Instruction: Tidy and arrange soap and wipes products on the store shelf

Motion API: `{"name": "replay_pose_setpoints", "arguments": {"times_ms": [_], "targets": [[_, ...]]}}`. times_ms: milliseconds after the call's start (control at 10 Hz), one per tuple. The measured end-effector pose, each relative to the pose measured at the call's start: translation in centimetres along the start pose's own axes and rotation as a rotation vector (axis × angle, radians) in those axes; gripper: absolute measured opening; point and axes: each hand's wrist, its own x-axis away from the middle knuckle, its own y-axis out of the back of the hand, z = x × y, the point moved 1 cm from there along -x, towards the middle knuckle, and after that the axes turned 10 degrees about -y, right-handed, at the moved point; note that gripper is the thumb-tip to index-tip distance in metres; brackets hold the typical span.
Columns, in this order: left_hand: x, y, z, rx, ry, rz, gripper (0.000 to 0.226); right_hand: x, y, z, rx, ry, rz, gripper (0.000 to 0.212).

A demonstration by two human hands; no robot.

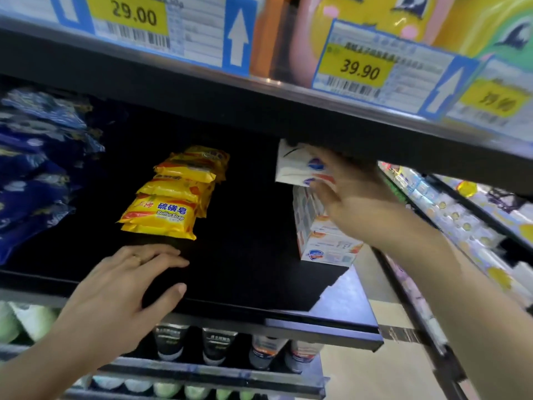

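Right hand point(350, 194), high at the right, holds a white cardboard soap box with a blue-and-red shield mark point(300, 168), fingers spread over its near face and thumb side hidden; the box is tilted and lifted close under the dark edge of the upper shelf point(202, 90). Left hand point(127, 287), low at the left, rests flat on the near lip of the black middle shelf point(245, 272), fingers straight and together, holding nothing; a ring shows on one finger. Directly below the held box stands a stack of matching white soap boxes point(326, 241) at the shelf's right end, its top just beside the right palm. The stack's long axis runs from near to far, so the held box probably needs levelling and lowering straight down onto it; the right hand is much the nearer. Left of centre lies a row of yellow plastic-wrapped sulfur soap bars point(176, 197), overlapping front to back, just beyond the left fingertips. Dark blue soft wipes packs point(34, 168) fill the far left. Yellow price labels point(357, 67) hang above.
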Motion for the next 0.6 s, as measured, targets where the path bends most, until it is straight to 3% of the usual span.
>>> {"name": "replay_pose_setpoints", "arguments": {"times_ms": [200, 500, 600], "targets": [[-0.2, -0.1, -0.3, -0.026, 0.007, -0.009, 0.044, -2.6, -0.2, -6.5, -0.048, -0.228, 0.018, 0.035], [-0.7, 0.2, -1.7, -0.001, 0.091, -0.041, 0.044, -5.4, -1.5, -8.5, -0.26, -0.262, 0.224, 0.042], [-0.8, 0.3, -1.9, -0.002, 0.095, -0.019, 0.046, -3.9, -1.1, -7.9, -0.193, -0.24, 0.001, 0.031]]}}
